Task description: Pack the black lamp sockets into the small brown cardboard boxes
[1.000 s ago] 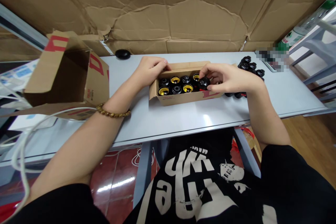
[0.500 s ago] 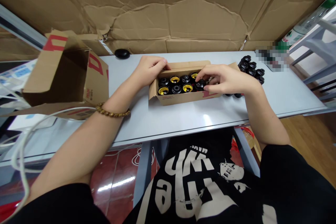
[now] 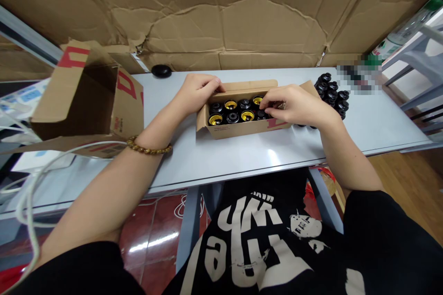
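Note:
A small cardboard box (image 3: pixel 238 131) stands on the table with its top flaps up. Inside sit two rows of black round parts (image 3: pixel 232 118), some showing a yellow ring-shaped end (image 3: pixel 248 115). My left hand (image 3: pixel 200 90) grips the box at its back left corner, thumb along the rim and the other fingertips hidden. Over the box's right half, my right hand (image 3: pixel 289 103) has thumb and fingers closed about a black round part (image 3: pixel 261 114) in the front row. That part is partly covered by the fingertips, and the hand hides the box's right end.
More black parts (image 3: pixel 331 90) stand grouped right of the box. A larger open carton (image 3: pixel 129 101) lies at the left, a white cable (image 3: pixel 69 152) in front of it. A black mouse-like object (image 3: pixel 161 71) sits at the back. Cardboard (image 3: pixel 221 18) walls the table's rear.
My right hand has pushed the black round part lower into the front row, so its top is now near level with the others. The left hand stays put.

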The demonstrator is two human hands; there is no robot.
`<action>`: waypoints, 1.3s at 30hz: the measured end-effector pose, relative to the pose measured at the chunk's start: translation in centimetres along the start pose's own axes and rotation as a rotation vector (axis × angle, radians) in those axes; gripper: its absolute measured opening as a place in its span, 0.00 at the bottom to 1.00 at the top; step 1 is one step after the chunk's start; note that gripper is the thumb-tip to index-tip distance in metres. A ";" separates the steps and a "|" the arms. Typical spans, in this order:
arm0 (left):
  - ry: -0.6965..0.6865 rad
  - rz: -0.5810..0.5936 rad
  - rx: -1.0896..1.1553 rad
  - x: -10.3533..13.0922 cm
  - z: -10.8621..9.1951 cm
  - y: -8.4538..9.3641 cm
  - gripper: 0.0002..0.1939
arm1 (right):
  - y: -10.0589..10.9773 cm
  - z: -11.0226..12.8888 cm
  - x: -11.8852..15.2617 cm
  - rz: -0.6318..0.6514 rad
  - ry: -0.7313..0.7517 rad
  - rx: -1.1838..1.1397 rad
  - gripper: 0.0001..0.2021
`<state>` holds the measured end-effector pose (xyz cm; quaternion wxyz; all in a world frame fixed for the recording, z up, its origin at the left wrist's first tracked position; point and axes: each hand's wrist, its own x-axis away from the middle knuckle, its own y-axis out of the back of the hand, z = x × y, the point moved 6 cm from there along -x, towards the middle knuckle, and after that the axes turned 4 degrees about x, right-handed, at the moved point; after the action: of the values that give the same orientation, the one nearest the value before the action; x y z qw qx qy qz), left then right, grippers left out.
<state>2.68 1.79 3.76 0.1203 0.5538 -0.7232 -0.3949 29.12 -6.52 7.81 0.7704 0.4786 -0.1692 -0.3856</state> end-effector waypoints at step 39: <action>-0.001 0.007 0.037 -0.2 0.5 -0.2 0.24 | -0.7 -1.7 -0.3 0.258 -0.196 0.196 0.13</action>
<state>2.57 2.14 3.35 0.1110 0.5530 -0.7325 -0.3812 29.70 -5.46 6.38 0.7429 0.4859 -0.3404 -0.3101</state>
